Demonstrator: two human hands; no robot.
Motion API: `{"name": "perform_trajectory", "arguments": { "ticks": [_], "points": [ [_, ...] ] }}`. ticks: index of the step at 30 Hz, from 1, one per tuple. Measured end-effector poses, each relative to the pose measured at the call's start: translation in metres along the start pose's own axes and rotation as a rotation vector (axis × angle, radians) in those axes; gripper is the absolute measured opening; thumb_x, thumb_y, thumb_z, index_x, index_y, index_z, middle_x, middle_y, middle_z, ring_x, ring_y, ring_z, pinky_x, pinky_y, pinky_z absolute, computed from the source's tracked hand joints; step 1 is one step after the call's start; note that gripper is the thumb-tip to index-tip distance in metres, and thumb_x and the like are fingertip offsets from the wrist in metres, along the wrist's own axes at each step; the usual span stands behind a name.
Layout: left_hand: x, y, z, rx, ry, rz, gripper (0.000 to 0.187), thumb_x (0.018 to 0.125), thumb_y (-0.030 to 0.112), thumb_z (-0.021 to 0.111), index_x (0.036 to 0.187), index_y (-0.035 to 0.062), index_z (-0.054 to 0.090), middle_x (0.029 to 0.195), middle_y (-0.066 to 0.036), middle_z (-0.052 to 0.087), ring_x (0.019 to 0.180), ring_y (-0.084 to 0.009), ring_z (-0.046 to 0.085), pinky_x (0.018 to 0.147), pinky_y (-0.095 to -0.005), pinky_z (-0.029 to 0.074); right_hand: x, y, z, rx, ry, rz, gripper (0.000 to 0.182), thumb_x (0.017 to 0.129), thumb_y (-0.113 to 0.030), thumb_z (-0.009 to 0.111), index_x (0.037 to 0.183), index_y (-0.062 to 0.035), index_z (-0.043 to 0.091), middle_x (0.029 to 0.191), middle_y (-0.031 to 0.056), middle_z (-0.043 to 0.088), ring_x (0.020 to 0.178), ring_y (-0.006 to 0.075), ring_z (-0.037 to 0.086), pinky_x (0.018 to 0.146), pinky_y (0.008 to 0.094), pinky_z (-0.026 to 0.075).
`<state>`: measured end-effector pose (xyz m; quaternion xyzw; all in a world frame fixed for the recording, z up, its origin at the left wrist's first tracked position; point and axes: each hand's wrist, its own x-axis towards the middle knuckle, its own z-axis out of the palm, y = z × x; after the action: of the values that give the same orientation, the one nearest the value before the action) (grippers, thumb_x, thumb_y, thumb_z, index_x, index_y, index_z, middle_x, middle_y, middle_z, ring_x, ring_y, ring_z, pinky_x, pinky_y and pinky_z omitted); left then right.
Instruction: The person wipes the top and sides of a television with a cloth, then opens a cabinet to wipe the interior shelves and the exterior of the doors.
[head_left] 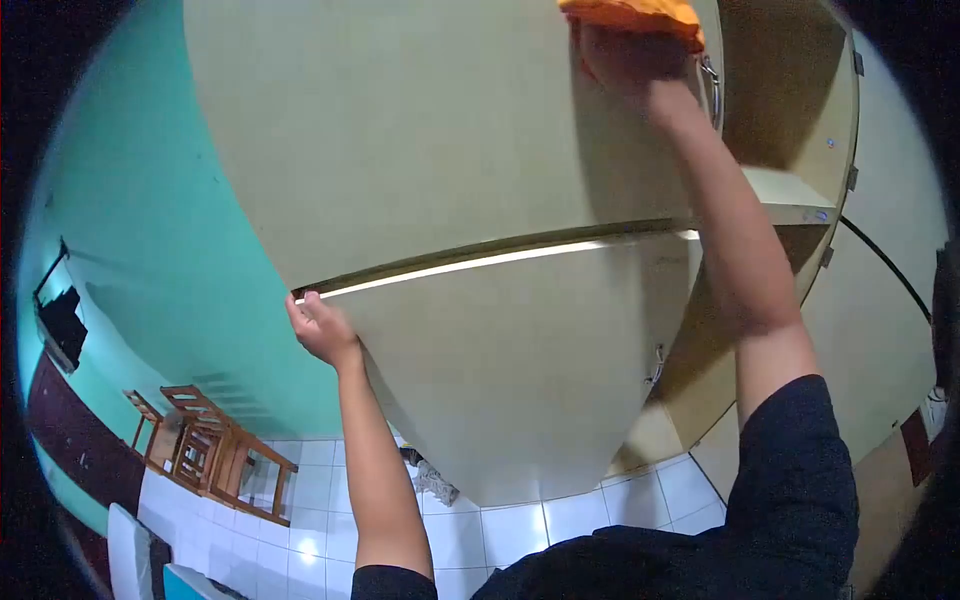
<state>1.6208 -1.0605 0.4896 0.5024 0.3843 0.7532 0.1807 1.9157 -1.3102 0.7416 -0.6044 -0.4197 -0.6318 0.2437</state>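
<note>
My right hand (640, 68) is raised high and closed on an orange cloth (635, 14), which lies against the upper cabinet door (420, 120) near its handle edge. A curved metal handle (713, 92) sits just right of that hand. Lower down on the left, my left hand (322, 330) has its fingers curled over the top outer corner of the lower cabinet door (500, 350). A narrow gap separates the two pale doors. The lower door has its own metal handle (655, 365) on the right side. My right fingers are partly hidden by the cloth and shadow.
To the right are the cabinet's open inside and a shelf (785, 190). Wooden chairs (215, 450) stand by the green wall (150, 220) at lower left. White floor tiles (455, 540) show below, with a patterned cloth (436, 483) near the door's bottom edge.
</note>
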Motion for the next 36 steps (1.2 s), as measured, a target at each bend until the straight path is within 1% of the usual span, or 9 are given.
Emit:
{"name": "perform_trajectory", "arguments": {
  "ticks": [13, 15, 17, 19, 21, 23, 28, 34, 36],
  "points": [
    [-0.008, 0.014, -0.002, -0.02, 0.012, -0.023, 0.047, 0.087, 0.028, 0.051, 0.119, -0.0068, 0.052, 0.121, -0.021, 0.056, 0.112, -0.0336, 0.052, 0.095, -0.0376, 0.038, 0.043, -0.126, 0.024, 0.448, -0.126, -0.018, 0.044, 0.09, -0.04, 0.04, 0.118, -0.0095, 0.055, 0.125, 0.013, 0.053, 0.116, 0.0277, 0.049, 0.101, 0.0409, 0.034],
    [-0.008, 0.016, -0.005, -0.031, -0.014, -0.022, 0.047, 0.087, 0.028, 0.051, 0.119, -0.0068, 0.052, 0.121, -0.021, 0.056, 0.111, -0.0334, 0.053, 0.095, -0.0375, 0.039, 0.038, -0.153, 0.019, 0.518, -0.095, -0.047, 0.04, 0.085, -0.037, 0.046, 0.109, -0.0074, 0.057, 0.127, 0.0157, 0.051, 0.12, 0.0299, 0.046, 0.104, 0.0426, 0.031],
    [-0.005, 0.008, -0.003, -0.018, -0.006, -0.008, 0.047, 0.087, 0.028, 0.051, 0.118, -0.0071, 0.052, 0.118, -0.021, 0.058, 0.107, -0.0328, 0.054, 0.093, -0.0374, 0.039, 0.019, -0.192, 0.085, 0.485, 0.045, -0.149, 0.059, 0.087, -0.04, 0.05, 0.132, -0.0061, 0.032, 0.14, 0.0138, 0.036, 0.131, 0.0255, 0.033, 0.111, 0.0388, 0.024],
    [-0.002, 0.002, -0.001, -0.02, 0.004, 0.012, 0.047, 0.087, 0.029, 0.052, 0.117, -0.0068, 0.053, 0.116, -0.021, 0.058, 0.105, -0.0326, 0.055, 0.092, -0.0375, 0.04, 0.006, -0.205, 0.083, 0.842, 0.124, -0.13, 0.069, 0.084, -0.041, 0.056, 0.139, -0.0067, 0.03, 0.144, 0.0164, 0.032, 0.135, 0.028, 0.028, 0.112, 0.04, 0.024],
    [0.003, -0.013, -0.002, -0.046, -0.053, -0.022, 0.047, 0.086, 0.031, 0.052, 0.117, -0.0048, 0.053, 0.109, -0.021, 0.06, 0.097, -0.0322, 0.056, 0.087, -0.0375, 0.042, -0.027, -0.221, 0.061, 0.545, 0.097, -0.298, 0.065, 0.078, -0.037, 0.062, 0.128, 0.0001, 0.045, 0.14, 0.0229, 0.035, 0.134, 0.0369, 0.027, 0.109, 0.0455, 0.028],
    [0.002, -0.007, -0.006, -0.122, -0.124, -0.03, 0.047, 0.086, 0.033, 0.052, 0.116, -0.0038, 0.053, 0.102, -0.02, 0.06, 0.088, -0.032, 0.055, 0.082, -0.0375, 0.042, -0.04, -0.223, 0.04, 0.546, 0.125, -0.513, 0.062, 0.078, -0.035, 0.058, 0.127, 0.0016, 0.047, 0.141, 0.0228, 0.034, 0.135, 0.038, 0.027, 0.111, 0.0471, 0.023],
    [0.002, -0.008, -0.001, -0.003, -0.027, 0.023, 0.046, 0.088, 0.028, 0.051, 0.118, -0.0068, 0.053, 0.115, -0.024, 0.058, 0.106, -0.0352, 0.055, 0.091, -0.0398, 0.041, -0.083, -0.19, 0.027, 0.619, 0.0, -0.476, 0.068, 0.078, -0.031, 0.061, 0.136, -0.0037, 0.04, 0.147, 0.0126, 0.031, 0.138, 0.0271, 0.027, 0.111, 0.0436, 0.023],
    [-0.005, 0.015, -0.008, 0.039, 0.011, 0.049, 0.041, 0.088, 0.026, 0.05, 0.113, -0.0069, 0.054, 0.111, -0.022, 0.06, 0.1, -0.0347, 0.056, 0.088, -0.0386, 0.041, -0.116, -0.119, 0.011, 0.381, -0.085, -0.323, 0.06, 0.078, -0.032, 0.056, 0.132, -0.0075, 0.046, 0.145, 0.0115, 0.034, 0.138, 0.0266, 0.027, 0.111, 0.0435, 0.023],
    [-0.004, 0.009, -0.004, 0.041, 0.03, 0.077, 0.04, 0.089, 0.025, 0.05, 0.112, -0.0065, 0.054, 0.108, -0.021, 0.061, 0.097, -0.0338, 0.056, 0.086, -0.0387, 0.041, -0.123, -0.094, 0.014, 0.393, -0.028, -0.25, 0.055, 0.08, -0.017, 0.051, 0.133, -0.0055, 0.044, 0.146, 0.0104, 0.033, 0.136, 0.0253, 0.031, 0.11, 0.042, 0.026]
  ]
}}
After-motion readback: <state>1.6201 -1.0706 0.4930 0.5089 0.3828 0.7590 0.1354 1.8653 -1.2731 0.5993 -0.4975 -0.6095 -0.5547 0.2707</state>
